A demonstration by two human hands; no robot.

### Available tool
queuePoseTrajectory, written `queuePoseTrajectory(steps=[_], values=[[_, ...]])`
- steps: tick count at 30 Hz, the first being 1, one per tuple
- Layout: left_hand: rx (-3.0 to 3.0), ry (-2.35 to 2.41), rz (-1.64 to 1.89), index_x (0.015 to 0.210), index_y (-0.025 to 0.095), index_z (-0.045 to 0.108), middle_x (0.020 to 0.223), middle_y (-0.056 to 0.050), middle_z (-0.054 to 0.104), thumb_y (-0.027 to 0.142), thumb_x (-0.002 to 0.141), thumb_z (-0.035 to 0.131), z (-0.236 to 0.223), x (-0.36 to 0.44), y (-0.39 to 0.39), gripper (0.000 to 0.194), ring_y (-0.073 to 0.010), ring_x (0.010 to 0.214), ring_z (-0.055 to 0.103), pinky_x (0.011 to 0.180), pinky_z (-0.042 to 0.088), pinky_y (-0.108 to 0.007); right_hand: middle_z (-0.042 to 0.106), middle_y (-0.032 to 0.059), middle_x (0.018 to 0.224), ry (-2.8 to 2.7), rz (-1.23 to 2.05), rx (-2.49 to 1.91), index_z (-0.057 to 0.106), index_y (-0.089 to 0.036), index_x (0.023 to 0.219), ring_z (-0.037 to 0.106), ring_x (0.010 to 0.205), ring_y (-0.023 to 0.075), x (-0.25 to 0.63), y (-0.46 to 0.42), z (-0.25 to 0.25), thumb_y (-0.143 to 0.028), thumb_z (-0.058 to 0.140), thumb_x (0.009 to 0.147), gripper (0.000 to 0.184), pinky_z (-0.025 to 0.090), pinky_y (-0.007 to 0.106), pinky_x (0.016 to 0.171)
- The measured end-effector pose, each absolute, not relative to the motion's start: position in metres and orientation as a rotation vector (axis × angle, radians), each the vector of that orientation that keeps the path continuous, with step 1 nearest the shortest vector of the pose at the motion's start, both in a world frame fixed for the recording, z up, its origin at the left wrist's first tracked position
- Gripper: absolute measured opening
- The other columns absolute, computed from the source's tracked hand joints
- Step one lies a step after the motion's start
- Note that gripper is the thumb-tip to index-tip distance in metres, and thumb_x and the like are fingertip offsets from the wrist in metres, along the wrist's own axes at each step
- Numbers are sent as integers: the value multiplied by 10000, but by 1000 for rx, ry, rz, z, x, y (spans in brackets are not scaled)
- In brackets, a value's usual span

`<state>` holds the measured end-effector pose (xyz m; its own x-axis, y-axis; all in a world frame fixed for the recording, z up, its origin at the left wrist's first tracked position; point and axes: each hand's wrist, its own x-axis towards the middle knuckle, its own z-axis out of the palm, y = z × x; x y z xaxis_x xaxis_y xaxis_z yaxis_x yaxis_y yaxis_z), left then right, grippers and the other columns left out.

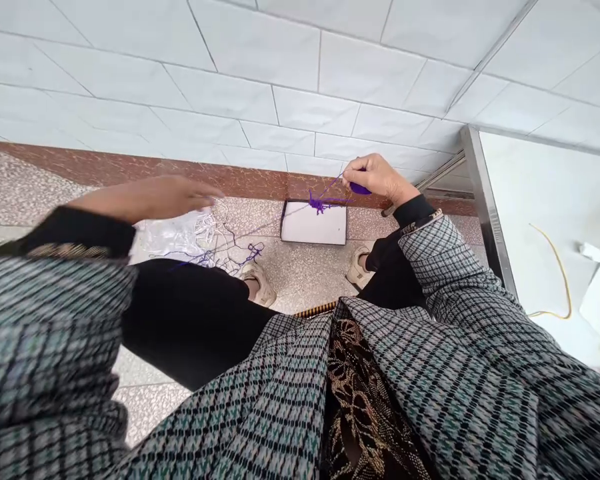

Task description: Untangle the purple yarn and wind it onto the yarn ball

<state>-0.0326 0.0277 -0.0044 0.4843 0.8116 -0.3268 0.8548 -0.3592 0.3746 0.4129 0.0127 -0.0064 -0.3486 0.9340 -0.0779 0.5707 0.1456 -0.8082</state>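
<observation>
My right hand (375,180) is raised at the upper middle, its fingers closed around a ball of purple yarn (360,190). Purple strands (320,203) run from the ball down to a tangled knot on a flat white board (314,225) on the floor. Thinner purple threads (253,253) trail left across the floor, mixed with a heap of white translucent strands (180,235). My left hand (180,197) hangs above that heap, fingers stretched out, holding nothing and touching nothing I can see.
My lap, in black trousers and a checked jacket, fills the lower frame. Beige sandals (263,283) stand on the speckled terrazzo floor (300,287). Behind are a red-brown skirting band (130,170) and white wall tiles (280,100). At right are a steel frame (485,200) and a yellow cord (555,273).
</observation>
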Motion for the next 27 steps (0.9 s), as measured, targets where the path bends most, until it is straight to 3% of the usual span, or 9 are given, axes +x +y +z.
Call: queuePoseTrajectory(steps=[3, 6, 9, 12, 14, 17, 21, 24, 27], values=[[2193, 1066, -149, 1658, 94, 588, 1771, -160, 568, 301, 1123, 484, -26, 37, 59, 583, -211, 1481, 633, 1320, 443, -397, 752, 59, 806, -1965, 1142, -1356, 743, -173, 757, 616, 771, 158, 418, 9, -7, -392, 670, 891, 267, 493, 278, 782], [1919, 901, -42, 1796, 117, 395, 1872, -250, 370, 240, 930, 736, -62, 98, 47, 939, -192, 1108, 754, 998, 617, -312, 750, 55, 808, -1976, 1169, -1322, 753, -163, 770, 616, 771, 152, 423, 6, -10, -418, 676, 898, 295, 487, 279, 793], [1567, 649, 190, 1763, 171, 460, 1748, -249, 558, 314, 890, 831, -98, 129, 17, 960, -144, 898, 726, 882, 623, -303, 758, 58, 816, -1972, 1140, -1341, 768, -151, 786, 621, 785, 154, 427, 5, -13, -418, 680, 911, 308, 488, 277, 802], [1306, 495, 287, 1510, 149, 714, 1448, -224, 779, 434, 886, 903, -116, 137, -4, 712, -153, 779, 712, 833, 627, -357, 755, 59, 812, -1988, 1044, -1364, 781, -139, 799, 625, 800, 160, 429, 6, -15, -371, 670, 922, 285, 492, 282, 808], [1215, 506, 327, 1338, 114, 790, 1225, -212, 840, 523, 911, 902, -119, 136, -9, 601, -182, 765, 725, 822, 626, -380, 751, 61, 815, -1999, 999, -1368, 788, -131, 807, 629, 801, 164, 429, 6, -16, -344, 659, 931, 278, 493, 291, 810], [1215, 597, 331, 1277, 91, 791, 1109, -218, 846, 596, 952, 836, -117, 129, -6, 602, -231, 803, 759, 832, 629, -399, 743, 63, 814, -2008, 975, -1363, 788, -128, 800, 629, 799, 164, 428, 3, -14, -318, 651, 942, 274, 498, 302, 820], [1593, 880, 171, 1256, 134, 798, 900, -106, 831, 480, 1036, 641, -110, 113, 13, 439, -234, 778, 739, 798, 589, -338, 724, 52, 781, -2038, 955, -1360, 768, -143, 774, 614, 799, 163, 427, -3, -11, -285, 667, 954, 251, 506, 310, 844], [1909, 1069, 111, 1037, 183, 826, 741, -41, 759, 365, 1014, 596, -100, 93, 31, 294, -218, 725, 679, 752, 525, -290, 699, 42, 728, -2064, 915, -1409, 728, -151, 718, 594, 762, 157, 429, -7, -10, -222, 667, 929, 231, 493, 319, 831], [1996, 1153, 64, 765, 214, 746, 599, -27, 668, 293, 982, 648, -87, 78, 43, 251, -208, 626, 619, 694, 467, -286, 712, 46, 739, -2053, 918, -1455, 710, -148, 688, 586, 730, 147, 433, -9, -9, -195, 651, 913, 237, 464, 319, 779]])
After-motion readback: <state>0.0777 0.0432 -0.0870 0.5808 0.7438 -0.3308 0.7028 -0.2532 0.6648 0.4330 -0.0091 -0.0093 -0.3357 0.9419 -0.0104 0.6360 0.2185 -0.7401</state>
